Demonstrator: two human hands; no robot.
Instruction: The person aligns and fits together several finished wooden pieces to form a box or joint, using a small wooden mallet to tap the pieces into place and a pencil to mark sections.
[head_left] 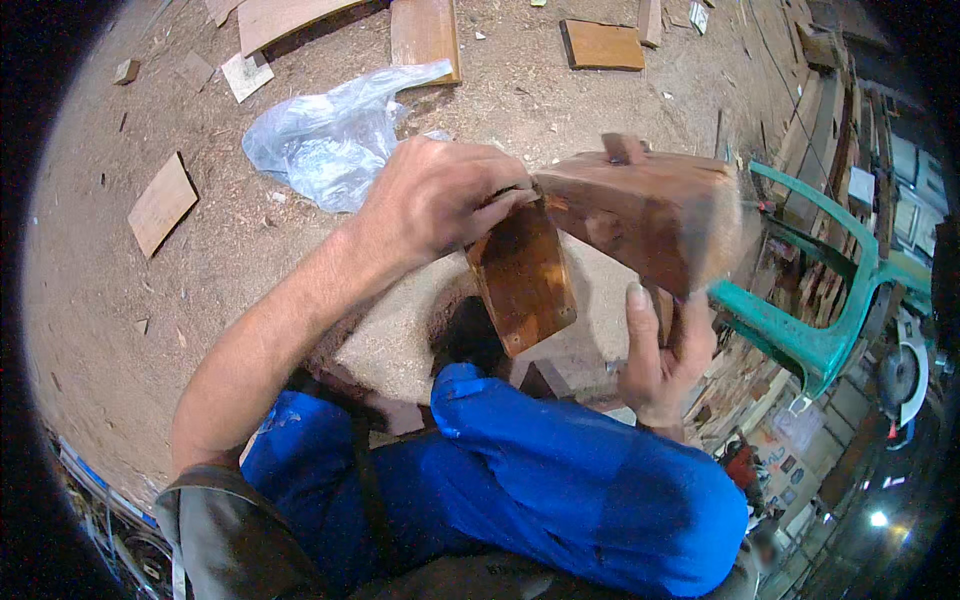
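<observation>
My left hand is closed on the upper end of a small varnished wooden board, which hangs down with its lower corner toward my knees. Small marks show near the board's lower corners. In my right hand is a wooden mallet, its fingers round the handle below the head. The big block head is blurred, and a stub of handle pokes out of its top. The head's left face is right beside my left fingertips; whether they touch I cannot tell.
Beyond my left hand lies a crumpled clear plastic bag. Wooden pieces, among them a brown board and a pale board, lie on the sawdust-strewn ground. At right are a green plastic chair, a circular saw and stacked timber.
</observation>
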